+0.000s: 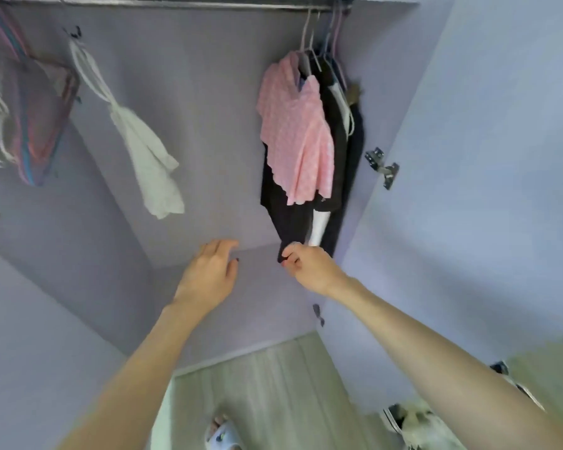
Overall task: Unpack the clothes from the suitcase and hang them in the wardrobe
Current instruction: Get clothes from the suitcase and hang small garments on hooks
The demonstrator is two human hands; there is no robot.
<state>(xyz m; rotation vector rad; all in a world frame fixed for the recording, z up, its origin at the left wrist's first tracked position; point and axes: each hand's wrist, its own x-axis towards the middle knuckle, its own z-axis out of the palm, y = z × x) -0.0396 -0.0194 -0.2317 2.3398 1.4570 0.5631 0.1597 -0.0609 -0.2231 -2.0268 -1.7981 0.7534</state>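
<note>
Head view: the hem of a hung black garment (286,203) is pinched by the right hand (306,266), being straightened; the left hand (208,271) hovers open, empty. Release is needed next.

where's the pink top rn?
In the head view, the pink top hangs on the rail at the wardrobe's right end, frontmost of the dark garments bunched there, above the right hand pinching a dark hem.
</note>
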